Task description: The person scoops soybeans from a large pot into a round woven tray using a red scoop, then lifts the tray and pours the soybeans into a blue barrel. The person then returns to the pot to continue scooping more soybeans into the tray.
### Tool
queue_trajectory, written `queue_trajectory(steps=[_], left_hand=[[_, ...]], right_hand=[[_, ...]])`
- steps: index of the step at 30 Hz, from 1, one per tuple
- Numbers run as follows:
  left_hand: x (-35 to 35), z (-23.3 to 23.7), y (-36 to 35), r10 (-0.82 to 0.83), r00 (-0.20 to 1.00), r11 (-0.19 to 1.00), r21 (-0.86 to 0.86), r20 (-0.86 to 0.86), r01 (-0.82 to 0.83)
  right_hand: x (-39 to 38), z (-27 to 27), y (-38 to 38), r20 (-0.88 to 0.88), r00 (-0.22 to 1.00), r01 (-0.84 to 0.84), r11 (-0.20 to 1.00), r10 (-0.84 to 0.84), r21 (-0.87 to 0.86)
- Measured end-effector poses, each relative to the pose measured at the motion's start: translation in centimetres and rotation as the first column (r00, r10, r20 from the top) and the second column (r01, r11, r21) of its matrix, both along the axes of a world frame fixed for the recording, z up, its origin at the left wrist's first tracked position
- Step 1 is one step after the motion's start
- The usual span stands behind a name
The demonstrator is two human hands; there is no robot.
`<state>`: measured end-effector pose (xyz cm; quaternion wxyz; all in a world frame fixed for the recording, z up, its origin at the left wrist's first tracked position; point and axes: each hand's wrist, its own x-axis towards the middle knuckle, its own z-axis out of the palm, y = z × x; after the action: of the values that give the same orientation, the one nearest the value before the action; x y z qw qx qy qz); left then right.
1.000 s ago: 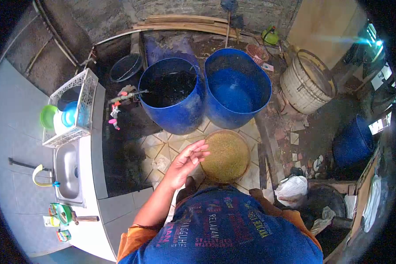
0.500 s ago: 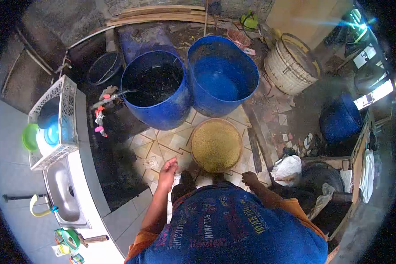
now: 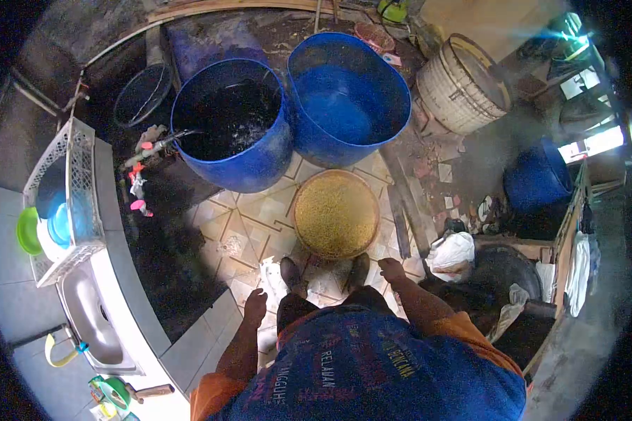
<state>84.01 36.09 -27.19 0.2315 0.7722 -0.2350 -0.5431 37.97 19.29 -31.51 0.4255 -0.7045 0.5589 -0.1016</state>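
A round basin of yellow-brown grain (image 3: 336,213) sits on the tiled floor (image 3: 256,217) in front of my feet. My left hand (image 3: 255,305) hangs at my side, fingers curled, holding nothing. On the other side, my right hand (image 3: 390,269) hangs the same way near my right boot, below the basin's lower right rim. Neither hand touches the basin. Behind it stand two blue drums: the left blue drum (image 3: 232,126) holds dark water, the right blue drum (image 3: 350,98) looks nearly empty.
A counter at the left carries a steel sink (image 3: 88,319) and a white crate of dishes (image 3: 60,196). A woven basket (image 3: 463,84) stands at the back right, a smaller blue barrel (image 3: 537,186) and a white bag (image 3: 451,256) at the right.
My left hand pulled back from above the grain basin and dropped to my side. The view rose, showing both boots, and my right hand came into sight.
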Motion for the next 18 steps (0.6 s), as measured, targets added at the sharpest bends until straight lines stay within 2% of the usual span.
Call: queue_trajectory(steps=[1, 2, 3, 4, 5, 6, 7, 8, 9, 10, 11, 12, 13, 14, 15, 16, 17, 18], left_hand=[[-0.2, 0.3, -0.6, 0.008, 1.000, 1.000, 0.002, 0.009, -0.008], [-0.6, 0.5, -1.1, -0.061, 0.994, 0.998, -0.019, 0.094, 0.063], [-1.4, 1.7, -1.8, -0.129, 0.976, 0.990, -0.026, 0.175, 0.135], [-2.2, 2.9, -2.5, -0.100, 0.980, 0.995, -0.012, 0.174, 0.103], [-3.1, 2.8, -2.8, -0.088, 0.979, 0.994, -0.051, 0.186, 0.100], [-3.7, 2.5, -3.1, -0.082, 0.976, 0.991, -0.090, 0.202, 0.102], [-4.3, 2.2, -3.1, -0.091, 0.973, 0.992, -0.068, 0.214, 0.108], [-5.2, 1.4, -3.4, -0.083, 0.974, 0.990, -0.093, 0.210, 0.104], [-6.4, 0.7, -3.5, -0.074, 0.977, 0.988, -0.118, 0.200, 0.099], [-7.6, 0.2, -3.7, -0.080, 0.976, 0.990, -0.102, 0.203, 0.103], [-8.7, -0.3, -4.2, -0.109, 0.970, 0.993, -0.029, 0.218, 0.118], [-9.7, -0.4, -5.1, -0.137, 0.963, 0.991, 0.041, 0.233, 0.131], [-10.4, -0.3, -5.3, -0.332, 0.907, 0.940, 0.009, 0.259, 0.341], [-11.6, -1.0, -5.9, -0.161, 0.968, 0.986, 0.068, 0.193, 0.150], [-11.7, -4.2, -4.7, -0.147, 0.977, 0.989, 0.033, 0.154, 0.144], [-12.0, -7.5, -3.2, -0.131, 0.985, 0.991, 0.000, 0.110, 0.131], [-12.6, -7.3, -4.0, -0.134, 0.986, 0.991, 0.011, 0.102, 0.134], [-13.4, -5.7, -5.2, -0.239, 0.951, 0.970, -0.001, 0.198, 0.243]], right_hand=[[2.2, 2.6, -1.4, -0.117, 0.976, 0.201, 0.962, -0.182, 0.185], [3.5, 4.4, -2.5, -0.265, 0.908, 0.402, 0.851, -0.324, 0.337], [2.1, 1.3, -3.1, -0.371, 0.917, -0.157, 0.988, 0.143, -0.006], [0.5, -1.5, -2.5, -0.364, 0.918, -0.165, 0.986, 0.157, 0.009], [2.4, 0.6, -3.1, -0.103, 0.988, 0.131, 0.982, -0.117, 0.135], [3.7, 2.0, -4.2, 0.113, 0.897, 0.372, 0.868, -0.428, 0.329], [3.4, -0.1, -5.1, 0.117, 0.893, 0.372, 0.859, -0.435, 0.352], [2.5, -4.1, -6.1, -0.005, 0.970, 0.237, 0.940, -0.244, 0.245], [1.3, -7.3, -6.4, -0.151, 0.987, 0.072, 0.985, -0.048, 0.159], [0.4, -9.2, -6.5, -0.148, 0.988, 0.075, 0.982, -0.049, 0.174], [-0.3, -11.1, -6.8, -0.327, 0.931, -0.225, 0.960, 0.162, -0.166], [-0.3, -11.7, -7.6, -0.547, 0.793, -0.535, 0.735, 0.267, -0.416], [-0.5, -12.1, -7.6, -0.539, 0.797, -0.529, 0.744, 0.271, -0.408], [0.0, -10.1, -8.3, -0.444, 0.886, -0.219, 0.964, 0.132, -0.152], [0.2, -9.0, -8.7, -0.402, 0.914, 0.122, 0.980, -0.050, 0.155], [-0.5, -10.2, -8.8, -0.408, 0.912, 0.127, 0.977, -0.048, 0.170], [-1.8, -12.3, -8.9, -0.443, 0.893, -0.012, 0.989, 0.076, 0.147], [-3.2, -14.8, -8.7, -0.476, 0.856, -0.154, 0.979, 0.200, 0.133]])
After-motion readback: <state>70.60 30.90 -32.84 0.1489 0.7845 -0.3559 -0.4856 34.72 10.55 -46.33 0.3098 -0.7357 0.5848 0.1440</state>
